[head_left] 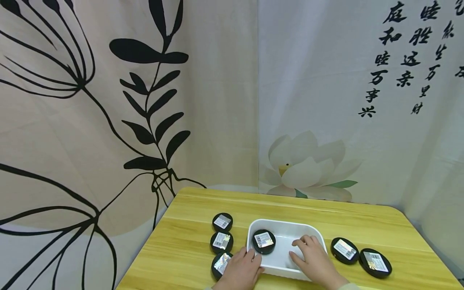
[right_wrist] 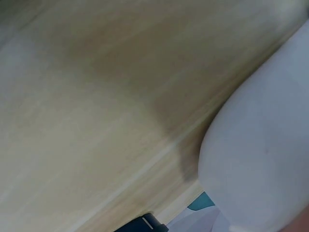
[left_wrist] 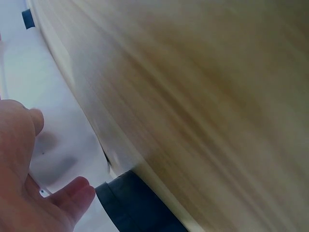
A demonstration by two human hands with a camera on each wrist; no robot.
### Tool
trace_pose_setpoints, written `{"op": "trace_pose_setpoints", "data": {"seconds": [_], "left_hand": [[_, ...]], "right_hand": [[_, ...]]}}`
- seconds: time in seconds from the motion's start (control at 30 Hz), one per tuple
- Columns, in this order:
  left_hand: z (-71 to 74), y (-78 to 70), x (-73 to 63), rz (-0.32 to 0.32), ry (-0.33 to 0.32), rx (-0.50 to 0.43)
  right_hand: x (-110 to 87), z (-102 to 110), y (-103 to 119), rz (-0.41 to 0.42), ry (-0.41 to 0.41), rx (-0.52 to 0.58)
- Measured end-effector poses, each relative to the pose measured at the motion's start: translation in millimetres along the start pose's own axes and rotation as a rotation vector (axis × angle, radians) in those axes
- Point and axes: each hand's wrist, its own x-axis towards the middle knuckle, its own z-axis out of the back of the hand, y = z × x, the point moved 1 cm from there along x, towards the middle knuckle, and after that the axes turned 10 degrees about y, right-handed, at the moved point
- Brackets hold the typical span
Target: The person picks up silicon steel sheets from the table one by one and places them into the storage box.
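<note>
In the head view a white plastic tray (head_left: 286, 225) stands on the table, with one black round disc (head_left: 264, 241) bearing a barcode label inside its left part. My left hand (head_left: 241, 269) holds the tray's near left corner, fingers at the rim. The left wrist view shows the left hand (left_wrist: 24, 169) against the white wall, beside a dark disc (left_wrist: 137, 205). Over the right part of the tray, my right hand (head_left: 313, 259) has loosely bent, spread fingers with nothing between them. The right wrist view shows mostly the tray's outer wall (right_wrist: 260, 140).
Left of the tray stand three labelled black discs in a column: a far one (head_left: 222, 222), a middle one (head_left: 221, 241) and a near one (head_left: 220, 264). Two more discs, an inner one (head_left: 344, 250) and an outer one (head_left: 375, 262), lie right of it on the wooden table (head_left: 181, 241).
</note>
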Motion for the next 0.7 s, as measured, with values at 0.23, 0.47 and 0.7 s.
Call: {"op": "trace_pose_setpoints", "data": {"seconds": [0.23, 0.47, 0.7], "left_hand": [[-0.7, 0.7, -0.9, 0.007, 0.006, -0.012], [5.8, 0.1, -1.9, 0.011, 0.009, -0.007], [5.6, -1.0, -2.5, 0.023, 0.008, -0.027]], "right_hand": [[-3.7, 0, 0, 0.065, -0.151, -0.012], [-9.1, 1, -2, 0.09, -0.271, -0.041], [-19.9, 1, -15, -0.035, -0.224, 0.037]]}}
